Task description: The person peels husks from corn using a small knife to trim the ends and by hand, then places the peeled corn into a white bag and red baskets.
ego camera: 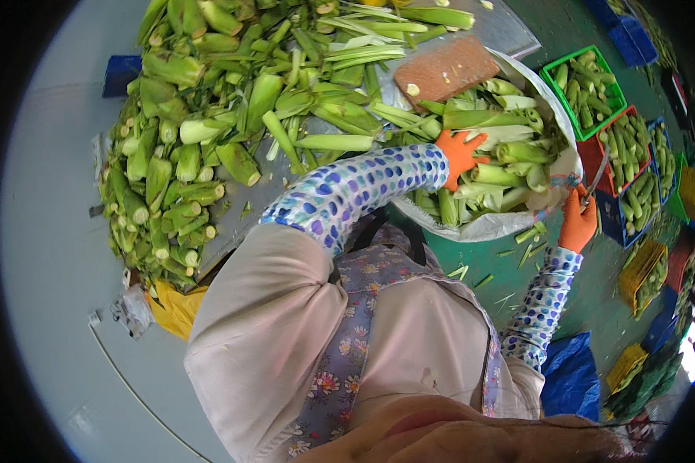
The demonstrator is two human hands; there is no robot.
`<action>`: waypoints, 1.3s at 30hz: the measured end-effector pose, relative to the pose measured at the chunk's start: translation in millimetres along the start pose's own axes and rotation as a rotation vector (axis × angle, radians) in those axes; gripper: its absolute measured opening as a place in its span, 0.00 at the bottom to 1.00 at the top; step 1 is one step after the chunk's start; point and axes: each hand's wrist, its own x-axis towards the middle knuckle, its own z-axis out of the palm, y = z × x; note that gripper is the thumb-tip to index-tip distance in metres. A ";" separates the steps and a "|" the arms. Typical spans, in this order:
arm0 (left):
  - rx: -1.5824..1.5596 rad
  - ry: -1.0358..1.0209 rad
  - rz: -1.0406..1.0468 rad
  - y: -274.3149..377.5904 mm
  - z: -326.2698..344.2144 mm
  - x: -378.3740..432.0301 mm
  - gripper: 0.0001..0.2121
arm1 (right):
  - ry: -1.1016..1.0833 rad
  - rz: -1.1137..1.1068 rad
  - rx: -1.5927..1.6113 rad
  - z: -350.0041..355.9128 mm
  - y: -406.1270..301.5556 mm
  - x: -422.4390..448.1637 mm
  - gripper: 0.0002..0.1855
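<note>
My left hand (462, 157), in an orange glove, lies with its fingers spread on green corn husks (489, 120) that fill a white woven sack (486, 227). At the sack's right rim, my right hand (578, 220), gloved in orange too, is closed around a knife (599, 172) with a narrow, slightly curved blade pointing away from me. Its fingertips are close to the rim; whether they also grip the sack is unclear. A reddish brick-like block (446, 70) rests on the metal tabletop (501, 26) beside the sack. Unhusked corn ears (165, 69) are heaped to the left.
Trimmed ears and husk pieces cover much of the table. On the green floor at the right stand a green crate (582, 138), a red crate (614, 188) and several others with green produce. A blue sheet (573, 376) and husk scraps lie nearer me.
</note>
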 end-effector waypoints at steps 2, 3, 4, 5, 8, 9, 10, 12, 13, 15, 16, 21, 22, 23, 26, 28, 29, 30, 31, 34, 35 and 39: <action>-0.094 0.122 -0.018 2.7 -1.7 -28.7 0.38 | 0.022 -0.370 -0.183 28.6 -35.5 -12.3 0.15; -0.121 0.214 -0.022 3.4 -1.2 -44.6 0.35 | -0.050 -0.389 -0.286 38.7 -51.0 -17.3 0.14; -0.246 0.339 -0.008 -0.1 6.2 -60.7 0.33 | -0.130 -0.416 -0.261 56.0 -75.6 -27.4 0.14; -0.371 0.467 0.014 -5.4 13.8 -77.7 0.31 | -0.204 -0.441 -0.242 77.9 -97.6 -37.7 0.14; -0.547 0.587 -0.168 -24.7 20.9 -142.5 0.27 | -0.581 -0.345 -0.097 146.7 -119.1 -59.7 0.13; -0.534 0.646 -0.237 -34.1 33.5 -161.5 0.26 | -0.674 -0.387 -0.129 171.3 -129.3 -68.3 0.14; -0.496 0.716 -0.334 -45.8 43.2 -179.4 0.27 | -0.748 -0.428 -0.076 198.7 -125.7 -73.2 0.14; -0.370 0.794 -0.553 -68.8 61.9 -215.4 0.33 | -0.845 -0.502 -0.080 247.2 -122.2 -89.6 0.17; -0.281 0.803 -0.675 -78.1 65.0 -232.3 0.38 | -0.867 -0.542 -0.139 268.1 -124.9 -98.9 0.20; -0.229 0.742 -0.819 -98.1 55.1 -256.2 0.45 | -0.873 -0.665 -0.262 305.6 -114.0 -108.6 0.27; -0.173 0.670 -0.954 -106.4 51.8 -264.5 0.53 | -0.915 -0.630 -0.368 319.0 -110.2 -114.8 0.35; -0.283 0.560 -0.894 -150.1 97.6 -254.7 0.57 | -0.971 -0.560 -0.480 357.9 -92.2 -119.4 0.41; -0.322 0.556 -0.932 -151.7 97.1 -244.5 0.55 | -1.028 -0.447 -0.471 358.7 -92.3 -114.1 0.41; -0.362 0.549 -0.968 -153.4 97.7 -235.5 0.52 | -1.023 -0.448 -0.482 359.9 -92.7 -111.6 0.41; -0.488 0.939 -0.905 -163.3 116.3 -195.6 0.48 | -1.159 0.301 -0.115 356.6 -98.2 -105.0 0.38; -0.722 1.286 -0.845 -157.9 109.1 -165.9 0.43 | -1.101 0.452 -0.035 349.6 -97.5 -104.7 0.36; -0.913 1.437 -0.740 -153.8 107.4 -150.3 0.42 | -1.045 0.519 0.002 344.4 -94.7 -104.0 0.35; -0.981 1.531 -0.647 -143.3 99.1 -140.1 0.40 | -0.983 0.552 0.056 334.4 -100.7 -105.2 0.29; -1.051 1.621 -0.550 -131.6 89.4 -130.0 0.38 | -0.919 0.586 0.109 320.0 -112.5 -107.0 0.24; -1.584 1.584 -0.239 -97.2 66.8 -63.5 0.33 | -0.894 0.559 0.153 261.2 -102.7 -81.2 0.25; -1.826 1.546 -0.067 -88.8 59.0 -44.8 0.30 | -0.867 0.483 0.189 239.0 -103.4 -74.9 0.23; -2.364 0.947 0.274 -34.0 9.4 -30.2 0.23 | -0.601 0.377 0.215 149.0 -91.7 -57.4 0.25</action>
